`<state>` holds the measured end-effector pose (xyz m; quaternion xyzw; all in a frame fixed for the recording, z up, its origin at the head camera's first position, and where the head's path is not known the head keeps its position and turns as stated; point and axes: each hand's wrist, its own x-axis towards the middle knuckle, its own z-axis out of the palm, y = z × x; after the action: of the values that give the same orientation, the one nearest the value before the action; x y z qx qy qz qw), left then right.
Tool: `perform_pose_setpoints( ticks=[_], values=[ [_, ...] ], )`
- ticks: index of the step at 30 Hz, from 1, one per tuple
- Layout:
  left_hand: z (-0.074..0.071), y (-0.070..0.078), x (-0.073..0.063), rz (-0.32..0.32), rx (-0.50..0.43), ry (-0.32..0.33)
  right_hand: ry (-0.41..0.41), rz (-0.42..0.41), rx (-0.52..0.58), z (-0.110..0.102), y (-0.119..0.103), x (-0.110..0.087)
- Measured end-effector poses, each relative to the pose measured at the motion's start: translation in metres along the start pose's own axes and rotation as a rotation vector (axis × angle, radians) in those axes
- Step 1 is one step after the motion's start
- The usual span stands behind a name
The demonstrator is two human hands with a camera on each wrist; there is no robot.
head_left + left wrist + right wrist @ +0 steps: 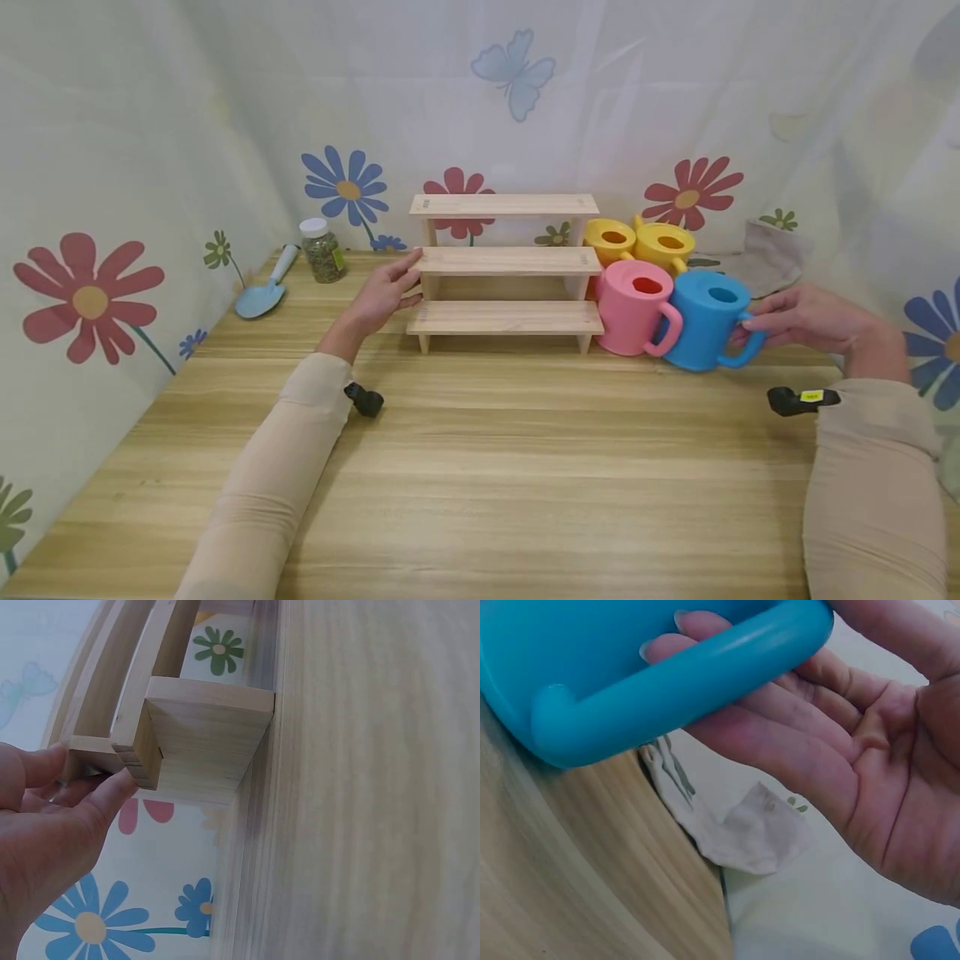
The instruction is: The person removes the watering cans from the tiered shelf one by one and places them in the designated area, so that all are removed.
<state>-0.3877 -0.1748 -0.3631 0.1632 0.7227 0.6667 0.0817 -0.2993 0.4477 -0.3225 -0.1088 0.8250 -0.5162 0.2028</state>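
A three-tier wooden stand (510, 317) stands on the table, its boards stepping up toward the back. My left hand (387, 292) is at its left end, thumb and fingers gripping the end of the middle tier (94, 746). To the right of the stand are a pink watering can (633, 312) and a blue watering can (701, 325), side by side and upright. My right hand (806, 321) holds the blue can's handle (697, 675), with fingers passed through the loop and thumb near its top. Two yellow watering cans (611, 237) stand behind the pink and blue ones.
A light blue trowel (262, 298) and a white-lidded jar (325, 254) of greenish bits are at the back left. Beige cloth gloves or fabric (765, 258) lie at the back right. A flower-print curtain (517, 150) hangs behind the table (525, 467).
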Motion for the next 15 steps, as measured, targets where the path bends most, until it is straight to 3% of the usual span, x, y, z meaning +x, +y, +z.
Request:
perform_pose_setpoints(
  ticks=[5,15],
  values=[
    [-0.0004,-0.0003,0.0011,-0.004,0.003,0.003,-0.021,-0.016,0.034,0.001,0.005,0.0044],
    [0.0006,0.0021,-0.0005,-0.004,0.012,-0.002,0.109,0.02,0.054,0.0024,0.0034,0.0045]
  ],
)
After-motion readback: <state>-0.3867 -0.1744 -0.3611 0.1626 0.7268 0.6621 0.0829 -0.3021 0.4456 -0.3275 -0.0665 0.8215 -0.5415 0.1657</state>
